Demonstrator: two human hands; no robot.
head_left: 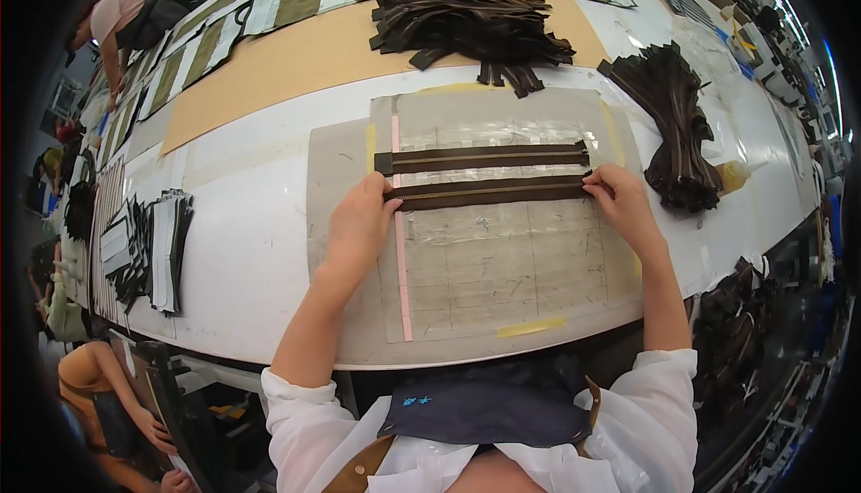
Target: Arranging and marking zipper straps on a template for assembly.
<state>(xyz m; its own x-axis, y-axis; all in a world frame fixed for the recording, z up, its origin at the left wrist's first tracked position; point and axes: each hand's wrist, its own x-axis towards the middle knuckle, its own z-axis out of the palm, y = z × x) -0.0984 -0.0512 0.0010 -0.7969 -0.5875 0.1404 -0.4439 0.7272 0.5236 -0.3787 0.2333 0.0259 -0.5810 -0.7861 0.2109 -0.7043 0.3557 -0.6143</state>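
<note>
A dark brown zipper (489,192) with a metal-toned tooth line lies stretched sideways across a grey marked board (475,296). Its left end is pinched by my left hand (357,219), next to a pink strip (401,269) on the board. My right hand (625,206) pinches the right end between thumb and fingers. Just beyond it, a second brown zipper (484,156) lies parallel, with a dark square tab (384,163) at its left end; neither hand holds that one.
A heap of brown zippers (466,22) lies on tan board at the far side. Another zipper bundle (668,125) rests at right beside a small yellowish bottle (734,175). Stacked dark and pale pieces (148,246) sit at left. Green-striped panels (296,0) line the back, where another person (130,22) leans in.
</note>
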